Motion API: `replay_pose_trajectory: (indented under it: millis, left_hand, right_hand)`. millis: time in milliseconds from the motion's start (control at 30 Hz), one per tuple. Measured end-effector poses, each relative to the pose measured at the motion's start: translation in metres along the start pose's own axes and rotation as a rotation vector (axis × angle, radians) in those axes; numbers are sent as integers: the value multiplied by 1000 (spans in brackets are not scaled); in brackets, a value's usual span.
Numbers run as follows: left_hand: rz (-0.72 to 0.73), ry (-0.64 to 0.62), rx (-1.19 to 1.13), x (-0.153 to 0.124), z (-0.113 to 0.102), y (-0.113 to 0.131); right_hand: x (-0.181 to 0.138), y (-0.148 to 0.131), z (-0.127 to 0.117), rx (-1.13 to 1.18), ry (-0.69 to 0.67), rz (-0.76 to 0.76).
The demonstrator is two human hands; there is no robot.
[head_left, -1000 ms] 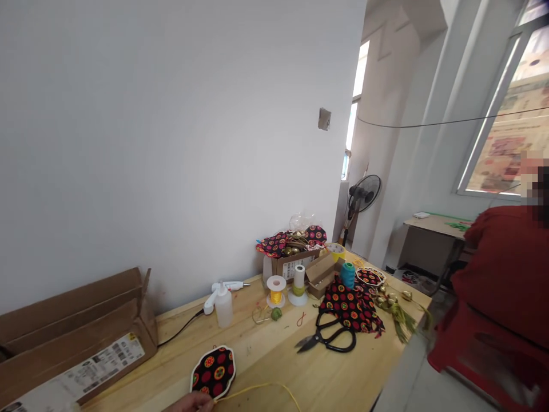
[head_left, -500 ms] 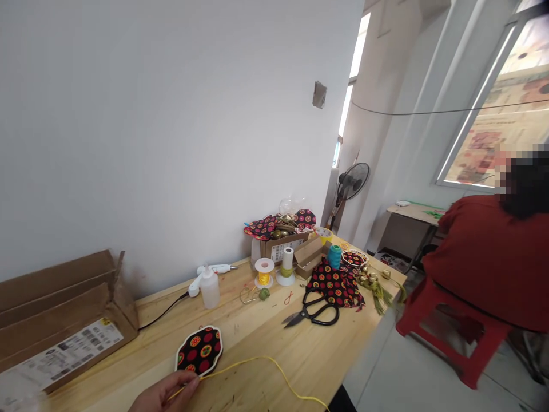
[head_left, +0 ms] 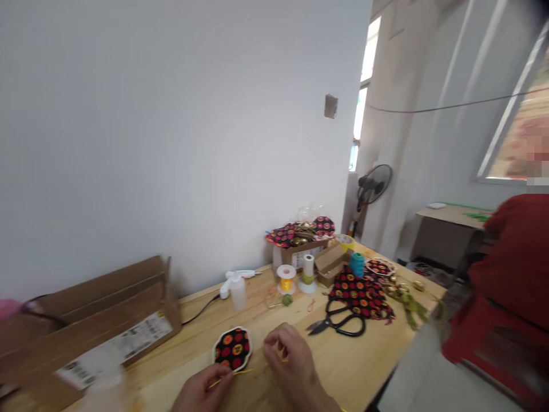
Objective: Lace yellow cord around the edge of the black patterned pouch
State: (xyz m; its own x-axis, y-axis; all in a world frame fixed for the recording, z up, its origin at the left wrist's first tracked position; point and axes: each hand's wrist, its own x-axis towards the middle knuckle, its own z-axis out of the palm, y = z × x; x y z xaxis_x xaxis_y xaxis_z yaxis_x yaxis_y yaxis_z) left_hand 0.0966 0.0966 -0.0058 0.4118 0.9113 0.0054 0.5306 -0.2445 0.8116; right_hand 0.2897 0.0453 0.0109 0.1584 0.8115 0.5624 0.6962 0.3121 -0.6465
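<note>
Left hand (head_left: 201,392): it is pinching a thin yellow cord (head_left: 229,375) between thumb and forefinger, low in the frame, just in front of the patterned piece.
Right hand (head_left: 291,357): it is curling over the wooden table (head_left: 369,366) to the right of the cord; the fingers are bent, but the view is blurred here, so I cannot tell whether they are gripping the cord or only resting near it.
Patterned piece (head_left: 233,347): a small scalloped pad, black cloth with red and orange dots and a white rim, is lying flat on the table, just beyond the left fingertips and apparently touching the cord's line.
Cord: it is running from the left pinch toward the right hand, close to the pad's near edge.
Slipping risk: the cord is thin and slick-looking, and a light pinch is likely letting it slide out if the hands are pulling apart.
Shifting risk: the pad is lying loose, so a tug on the cord could be dragging it off its spot.
Clutter risk: black scissors (head_left: 341,323) are lying open-bladed near the right hand; a sweeping wrist could be knocking them toward the table edge.
Further off: a squeeze bottle (head_left: 238,290), a yellow spool (head_left: 286,279) and a cardboard box (head_left: 103,332) are standing well apart from the hands.
</note>
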Motion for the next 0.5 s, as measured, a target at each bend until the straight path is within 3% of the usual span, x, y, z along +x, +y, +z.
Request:
replay_pose_trajectory:
  millis: [133,333,500]
  left_hand:
    - [14,43,-15,-6,1,8]
    - [-34,73,-149,-5,2,8]
    - [-45,59,-137,8,7,10]
  right_hand:
    - [2,4,19,55,-3,-160]
    - [-1,3,24,-31,-231,-294]
    - [17,3,29,-72,-242,-410]
